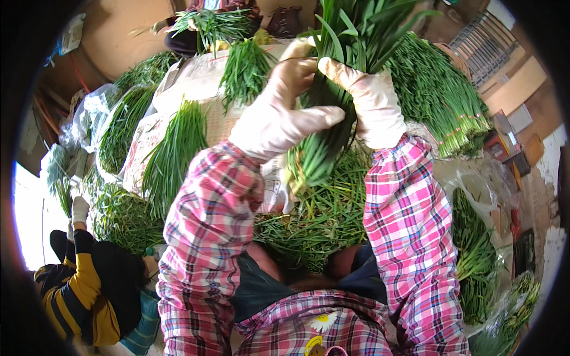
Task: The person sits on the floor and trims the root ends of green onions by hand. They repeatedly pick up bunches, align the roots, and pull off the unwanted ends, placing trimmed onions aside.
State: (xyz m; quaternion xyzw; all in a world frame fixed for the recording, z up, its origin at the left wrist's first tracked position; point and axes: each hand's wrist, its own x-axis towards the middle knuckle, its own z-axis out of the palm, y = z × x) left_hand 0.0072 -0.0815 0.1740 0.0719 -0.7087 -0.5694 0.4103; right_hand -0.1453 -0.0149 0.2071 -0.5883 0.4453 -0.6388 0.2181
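Observation:
A thick bunch of long, flat green leaves that look like garlic chives [362,35] is raised in front of me, leaf ends up and pale stem ends [312,163] down. My right hand [377,107], in a whitish glove, grips it from the right with the thumb across its front; those fingers are hidden behind the leaves. At the bunch's left side is my left hand [279,107], gloved too and slightly blurred. Its thumb stretches out over the stems and its fingers are spread apart from it. Below lies a heap of loose leaves and trimmings [320,213].
Bundled chives lie on a sack-covered surface [157,133], with a large banded pile [439,95] on the right. Clear plastic bags [493,196] hold more greens. One person [89,285] sits at lower left, a gloved hand near greens; another [208,24] handles chives across from me.

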